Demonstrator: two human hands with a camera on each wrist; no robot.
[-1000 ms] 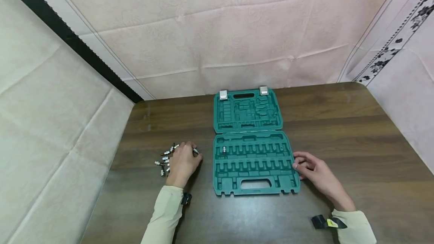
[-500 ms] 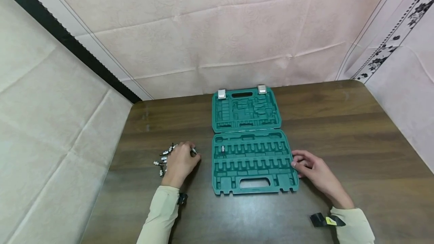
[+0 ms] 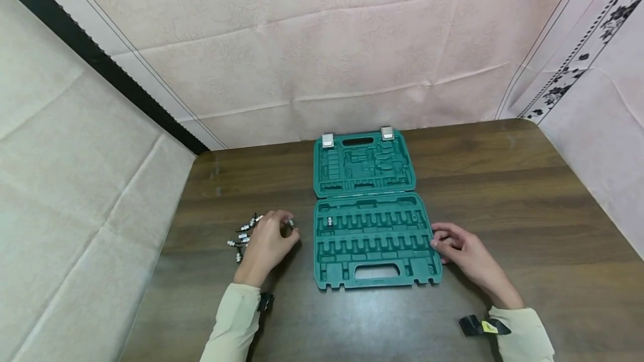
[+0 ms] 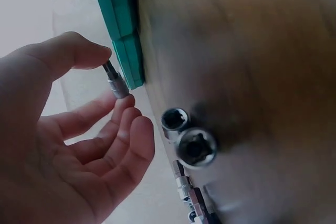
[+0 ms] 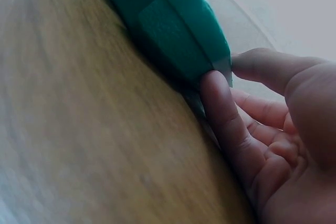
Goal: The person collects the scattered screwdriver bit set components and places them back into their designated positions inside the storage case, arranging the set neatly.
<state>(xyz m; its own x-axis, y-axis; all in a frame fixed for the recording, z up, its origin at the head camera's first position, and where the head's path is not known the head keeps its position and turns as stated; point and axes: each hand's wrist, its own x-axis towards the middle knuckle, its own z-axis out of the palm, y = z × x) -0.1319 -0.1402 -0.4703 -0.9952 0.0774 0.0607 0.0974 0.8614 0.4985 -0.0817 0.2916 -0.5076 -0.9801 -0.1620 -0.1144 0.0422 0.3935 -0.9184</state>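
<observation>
My left hand [image 3: 266, 244] is just left of the case, pinching a bit socket [image 4: 117, 82] between thumb and fingertips. In the left wrist view its dark bit points to the thumb and its silver end rests on a finger. Loose bit sockets [image 3: 244, 238] lie on the table beside and partly behind this hand; the round ends of two sockets [image 4: 196, 148] show close up. The green socket case [image 3: 372, 239] lies open and flat. One bit socket [image 3: 329, 221] stands in its upper left row. My right hand [image 3: 463, 247] holds the case's right edge between thumb and finger.
The case lid [image 3: 364, 166], with two silver latches [image 3: 387, 133], lies folded back near the far edge of the brown wooden table [image 3: 503, 183]. Pale cloth [image 3: 352, 60] hangs behind the table and at both sides.
My left hand has tilted slightly, its thumb and fingers a little farther from the loose sockets, with the bit socket in its pinch. The right hand stays at the case edge.
</observation>
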